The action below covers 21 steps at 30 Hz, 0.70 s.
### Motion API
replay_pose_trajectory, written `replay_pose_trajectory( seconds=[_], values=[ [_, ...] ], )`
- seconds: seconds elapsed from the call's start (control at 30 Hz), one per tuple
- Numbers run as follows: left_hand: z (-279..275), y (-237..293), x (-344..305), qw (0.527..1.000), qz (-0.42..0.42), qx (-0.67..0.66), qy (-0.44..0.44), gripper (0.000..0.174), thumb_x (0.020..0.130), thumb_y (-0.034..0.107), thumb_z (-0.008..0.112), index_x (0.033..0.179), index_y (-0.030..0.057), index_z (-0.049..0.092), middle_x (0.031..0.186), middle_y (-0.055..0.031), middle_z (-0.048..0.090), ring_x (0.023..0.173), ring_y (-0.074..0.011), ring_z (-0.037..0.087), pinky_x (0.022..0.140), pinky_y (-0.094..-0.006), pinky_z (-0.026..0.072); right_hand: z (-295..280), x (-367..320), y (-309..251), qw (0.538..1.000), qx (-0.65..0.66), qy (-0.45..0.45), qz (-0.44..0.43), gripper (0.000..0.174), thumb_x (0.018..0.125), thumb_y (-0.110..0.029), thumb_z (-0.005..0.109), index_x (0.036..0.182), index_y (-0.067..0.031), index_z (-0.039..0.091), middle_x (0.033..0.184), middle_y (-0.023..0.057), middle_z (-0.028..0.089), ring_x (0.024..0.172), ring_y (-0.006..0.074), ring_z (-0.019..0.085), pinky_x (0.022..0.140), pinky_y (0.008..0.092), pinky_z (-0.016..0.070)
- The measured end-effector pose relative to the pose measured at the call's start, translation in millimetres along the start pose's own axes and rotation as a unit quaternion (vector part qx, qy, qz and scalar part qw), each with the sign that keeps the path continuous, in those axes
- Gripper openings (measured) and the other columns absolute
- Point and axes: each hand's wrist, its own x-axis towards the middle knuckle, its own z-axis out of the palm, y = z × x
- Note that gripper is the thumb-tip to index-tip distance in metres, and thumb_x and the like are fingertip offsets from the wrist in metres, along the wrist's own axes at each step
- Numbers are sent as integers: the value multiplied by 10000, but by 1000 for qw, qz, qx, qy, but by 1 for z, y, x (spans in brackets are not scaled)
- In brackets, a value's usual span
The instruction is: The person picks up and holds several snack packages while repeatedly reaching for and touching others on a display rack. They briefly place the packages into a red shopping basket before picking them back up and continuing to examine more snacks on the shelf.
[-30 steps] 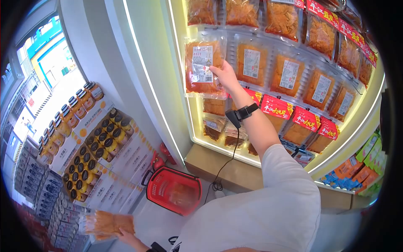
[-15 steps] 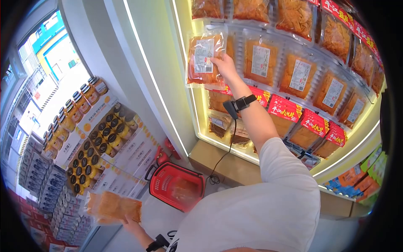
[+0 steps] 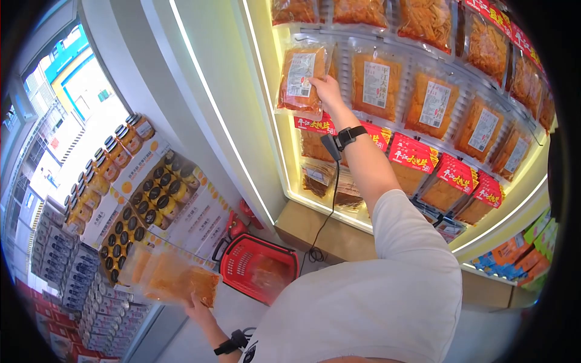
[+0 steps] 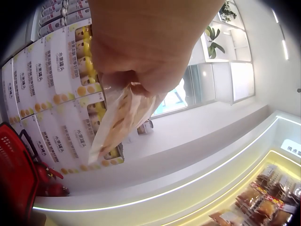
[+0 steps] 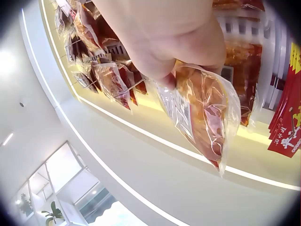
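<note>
At the upper left end of the lit rack, the right hand (image 3: 327, 91) pinches the edge of a clear packet of orange-brown food (image 3: 301, 78) with a white label. In the right wrist view the right hand (image 5: 174, 42) has thumb and fingers on that packet (image 5: 204, 108), which tilts downward. Low on the left, the left hand (image 3: 198, 311) grips several flat packets (image 3: 175, 279) by their near edge. The left wrist view shows the left hand (image 4: 141, 47) curled round the packets (image 4: 123, 120), seen edge-on.
More packets (image 3: 381, 83) hang in rows on the rack, with red price cards (image 3: 414, 155) below them. A red basket (image 3: 233, 266) with a packet inside stands on the floor beside the wooden base (image 3: 321, 233). Boxes of yellow jars (image 3: 158, 196) are stacked at left.
The right hand's packet has shifted slightly up and right, closer to the rack. The left hand has moved its packets up and right, toward the basket.
</note>
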Motion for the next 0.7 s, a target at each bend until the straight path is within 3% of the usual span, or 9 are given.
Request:
replay_pose_trajectory(
  seconds=[0.07, 0.13, 0.17, 0.23, 0.4, 0.47, 0.6, 0.7],
  values=[
    [10, 8, -3, 999, 9, 43, -28, 287, 921, 116, 529, 1154, -50, 518, 1036, -92, 611, 849, -151, 593, 725, -268, 482, -7, 5, 2, 1000, 2, 3, -4, 272, 817, -119, 630, 1011, 63, 574, 921, 134, 651, 822, 194, 630, 708, 294, 494],
    [25, 24, -11, 997, 37, 46, -47, 284, 921, 114, 529, 1153, -49, 520, 1025, -88, 613, 837, -143, 591, 718, -260, 479, -15, 8, 0, 973, -223, 54, 20, 316, 798, -227, 663, 929, 53, 599, 845, 141, 660, 783, 221, 636, 681, 315, 486],
    [29, 29, -12, 995, 65, 49, -64, 282, 920, 112, 528, 1153, -48, 522, 1014, -83, 616, 826, -135, 588, 711, -253, 477, -19, 5, -2, 973, -221, 54, 19, 316, 798, -227, 663, 929, 53, 599, 845, 141, 660, 783, 221, 636, 681, 315, 486],
    [27, 14, 0, 992, 65, 77, -81, 271, 921, 110, 528, 1143, -46, 527, 1006, -79, 617, 827, -133, 584, 705, -254, 472, -22, 1, -1, 920, -353, 125, -113, 358, 776, -316, 677, 831, 31, 609, 775, 159, 649, 720, 269, 630, 650, 362, 474],
    [57, 51, -13, 989, 47, 59, -127, 245, 920, 121, 537, 1098, -46, 546, 920, -56, 616, 776, -116, 558, 665, -256, 446, -36, 6, -3, 898, -408, 131, -104, 371, 809, -361, 648, 858, 7, 647, 754, 161, 648, 710, 270, 622, 677, 354, 471],
    [69, 58, -14, 987, 79, 30, -133, 217, 919, 139, 548, 1053, -31, 555, 780, -16, 585, 659, -81, 520, 578, -231, 413, -39, 13, 0, 889, -422, 134, -116, 397, 808, -394, 637, 874, -3, 664, 798, 179, 665, 764, 292, 647, 689, 363, 476],
    [74, 52, -5, 982, 52, 68, -168, 178, 916, 141, 554, 1000, -16, 562, 681, 13, 540, 563, -55, 482, 508, -210, 388, -36, 6, -11, 874, -461, 132, -80, 422, 808, -422, 622, 876, -8, 671, 820, 186, 668, 791, 315, 648, 711, 377, 480],
    [85, 56, -9, 980, 20, 48, -194, 132, 915, 121, 550, 956, -3, 565, 659, 20, 532, 523, -51, 477, 470, -202, 374, -32, -8, -22, 864, -476, 141, -81, 438, 795, -424, 611, 898, -1, 663, 843, 228, 655, 825, 380, 632, 742, 427, 487]
  ],
)
